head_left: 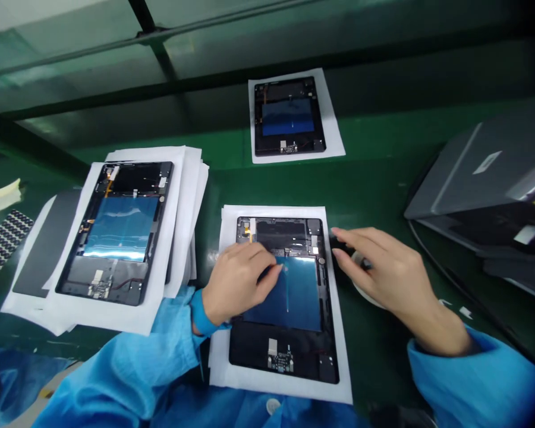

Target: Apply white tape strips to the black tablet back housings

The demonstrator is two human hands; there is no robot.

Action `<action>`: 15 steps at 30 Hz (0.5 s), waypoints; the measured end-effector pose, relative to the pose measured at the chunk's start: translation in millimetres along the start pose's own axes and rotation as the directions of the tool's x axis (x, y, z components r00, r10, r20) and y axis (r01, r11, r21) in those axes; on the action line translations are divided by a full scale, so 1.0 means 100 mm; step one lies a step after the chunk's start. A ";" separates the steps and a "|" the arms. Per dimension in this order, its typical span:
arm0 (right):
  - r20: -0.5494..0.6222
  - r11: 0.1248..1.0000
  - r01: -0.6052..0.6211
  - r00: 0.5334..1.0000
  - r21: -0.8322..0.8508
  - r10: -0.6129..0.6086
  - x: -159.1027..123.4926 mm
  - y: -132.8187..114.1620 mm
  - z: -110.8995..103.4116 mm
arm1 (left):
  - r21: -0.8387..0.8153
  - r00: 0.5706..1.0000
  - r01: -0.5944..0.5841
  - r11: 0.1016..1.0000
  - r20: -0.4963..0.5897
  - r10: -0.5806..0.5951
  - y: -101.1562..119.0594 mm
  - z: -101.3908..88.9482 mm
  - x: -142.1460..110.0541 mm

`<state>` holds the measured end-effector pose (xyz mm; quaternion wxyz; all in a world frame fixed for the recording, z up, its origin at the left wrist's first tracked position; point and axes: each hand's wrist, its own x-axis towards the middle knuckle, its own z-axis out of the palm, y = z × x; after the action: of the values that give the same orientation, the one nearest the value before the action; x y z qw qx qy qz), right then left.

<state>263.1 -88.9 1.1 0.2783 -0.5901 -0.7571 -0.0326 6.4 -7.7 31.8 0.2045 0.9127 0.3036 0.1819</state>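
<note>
An opened tablet (285, 351) lies in front of me on white paper sheets (227, 223), its blue battery (298, 297) and small circuit board exposed. My left hand (243, 279) is over the battery's upper left part, thumb and forefinger pinched close together; whatever they hold, if anything, is too small to make out. A blue band (201, 312) circles that wrist. Just off the tablet's right edge, my right hand (390, 267) has its thumb and fingers apart, with nothing visible between them. Partly hidden beneath it is a white ring-shaped roll (365, 288), perhaps tape.
To the left, another opened tablet (120, 232) rests on stacked paper sheets (182, 226). A third tablet (289, 116) lies on paper at the back. Dark grey equipment (468, 160) stands right, with a black cable (446, 273). A patterned strip sheet (4, 246) lies far left.
</note>
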 end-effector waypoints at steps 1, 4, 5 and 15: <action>-0.003 0.998 -0.003 1.000 -0.060 0.002 0.09 0.01 -0.02 | 0.032 0.999 -0.035 0.999 -0.017 0.036 -0.04 -0.01 -0.10; 0.115 0.954 -0.032 0.991 -0.298 0.069 0.58 0.14 0.04 | 0.070 0.994 -0.103 0.992 -0.041 0.106 -0.13 0.02 -0.27; 0.199 0.926 -0.043 0.972 -0.374 0.126 0.80 0.20 0.11 | 0.072 0.991 -0.117 0.991 -0.051 0.121 -0.14 0.04 -0.28; 0.665 0.856 0.177 0.710 -0.486 0.231 2.16 0.48 0.77 | 0.093 0.981 -0.170 0.981 -0.081 0.177 -0.26 0.17 -0.35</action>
<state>245.6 144.1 22.4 -0.1996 -0.6208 -0.7581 -0.0031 -24.6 -14.9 -2.6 0.1346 0.9346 0.2391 0.2263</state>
